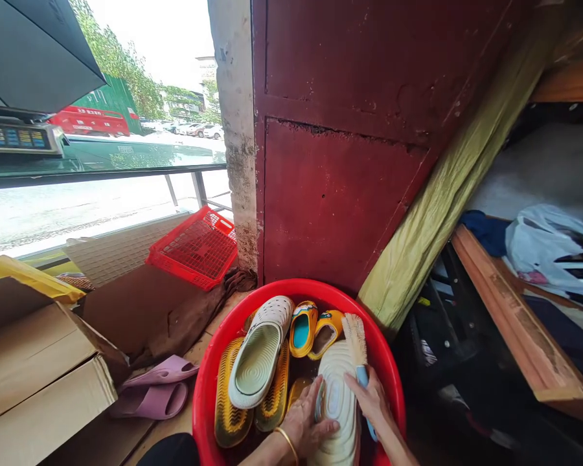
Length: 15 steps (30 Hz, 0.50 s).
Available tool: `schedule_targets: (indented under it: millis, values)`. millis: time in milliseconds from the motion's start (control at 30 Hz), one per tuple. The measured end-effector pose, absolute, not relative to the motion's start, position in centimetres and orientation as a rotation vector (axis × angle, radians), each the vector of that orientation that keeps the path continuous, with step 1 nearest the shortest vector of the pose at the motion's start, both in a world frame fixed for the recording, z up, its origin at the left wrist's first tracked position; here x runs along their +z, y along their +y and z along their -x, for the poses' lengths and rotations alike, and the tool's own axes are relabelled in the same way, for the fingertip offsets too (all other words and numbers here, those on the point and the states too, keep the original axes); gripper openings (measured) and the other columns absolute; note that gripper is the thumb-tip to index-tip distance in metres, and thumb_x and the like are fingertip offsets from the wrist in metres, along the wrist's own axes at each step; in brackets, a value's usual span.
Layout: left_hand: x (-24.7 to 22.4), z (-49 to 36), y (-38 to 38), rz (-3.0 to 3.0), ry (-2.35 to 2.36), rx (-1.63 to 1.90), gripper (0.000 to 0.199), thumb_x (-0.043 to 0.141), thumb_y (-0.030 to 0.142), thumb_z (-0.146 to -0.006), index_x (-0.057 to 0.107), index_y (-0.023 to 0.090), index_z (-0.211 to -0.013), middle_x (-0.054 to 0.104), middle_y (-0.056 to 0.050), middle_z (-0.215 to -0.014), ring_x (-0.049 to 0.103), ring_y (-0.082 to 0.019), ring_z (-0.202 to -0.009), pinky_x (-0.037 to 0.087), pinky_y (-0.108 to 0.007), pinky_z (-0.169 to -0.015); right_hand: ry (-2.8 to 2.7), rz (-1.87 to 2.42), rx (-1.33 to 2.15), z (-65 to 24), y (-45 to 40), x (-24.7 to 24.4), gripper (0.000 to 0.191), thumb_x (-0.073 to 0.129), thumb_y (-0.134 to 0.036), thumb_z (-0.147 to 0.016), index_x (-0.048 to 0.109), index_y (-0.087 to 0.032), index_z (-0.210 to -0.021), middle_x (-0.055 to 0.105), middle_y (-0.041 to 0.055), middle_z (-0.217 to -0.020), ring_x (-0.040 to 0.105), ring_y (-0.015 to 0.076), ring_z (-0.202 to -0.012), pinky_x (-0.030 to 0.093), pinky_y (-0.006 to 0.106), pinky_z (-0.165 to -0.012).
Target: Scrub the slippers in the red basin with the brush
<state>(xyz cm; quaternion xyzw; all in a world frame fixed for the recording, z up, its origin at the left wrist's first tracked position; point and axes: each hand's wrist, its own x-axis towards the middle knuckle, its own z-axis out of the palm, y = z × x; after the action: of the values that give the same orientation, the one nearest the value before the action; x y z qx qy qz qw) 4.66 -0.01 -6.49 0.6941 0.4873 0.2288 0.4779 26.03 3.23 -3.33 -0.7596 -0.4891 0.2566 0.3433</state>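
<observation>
A scrub brush with pale bristles and a blue handle is in my right hand, its fingers closed round the handle. The bristles are by the toe end of a white clog, which lies sole up. My left hand grips the clog's left side. Both hands are over a red tub. Inside it, to the left, another white clog rests opening up on a pair of yellow-brown soles. Two small orange shoes lean near the tub's far side.
Purple slippers lie left of the tub, near cardboard boxes. A red plastic basket leans behind them. A dark red metal panel and a yellow-green cloth stand close behind the tub. A wooden shelf edge juts out at right.
</observation>
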Motion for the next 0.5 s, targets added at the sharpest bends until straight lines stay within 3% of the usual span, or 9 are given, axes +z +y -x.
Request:
schedule_targets:
  millis: [200,367,500]
  values:
    - [-4.5,-4.9,-0.4,-1.647,1.210,0.607,0.113,0.065,0.073,-0.074,0.022,0.016,-0.161,0.035,-0.020,-0.164,0.027,-0.037,-0.152,0.023,-0.050,-0.124,-1.304,1.931,0.661,-25.9,2.6,-1.1,0.067,0.066,-0.060,-0.071,0.064,-0.018,-0.123,0.075,0.0158,-0.109,0.071,0.0347,-0.104,0.054,0.041,-0.086]
    - [-2.9,-4.9,-0.7,-1.732,1.160,0.804,0.116,0.066,0.073,-0.074,0.014,0.020,-0.163,0.036,-0.018,-0.163,0.033,-0.034,-0.150,0.027,-0.048,-0.123,-1.294,1.832,0.596,-24.7,1.9,1.1,0.069,0.067,-0.063,-0.071,0.064,-0.020,-0.124,0.075,0.0137,-0.108,0.070,0.0352,-0.101,0.055,0.039,-0.083]
    - [-2.6,-4.7,-0.5,-1.689,1.126,0.936,0.131,0.073,0.075,-0.066,0.010,0.010,-0.162,0.020,-0.023,-0.168,0.017,-0.038,-0.155,0.017,-0.049,-0.126,-1.377,1.702,0.492,-21.5,1.4,2.1,0.056,0.061,-0.062,-0.080,0.066,-0.021,-0.118,0.074,0.0119,-0.102,0.071,0.0320,-0.094,0.057,0.037,-0.078]
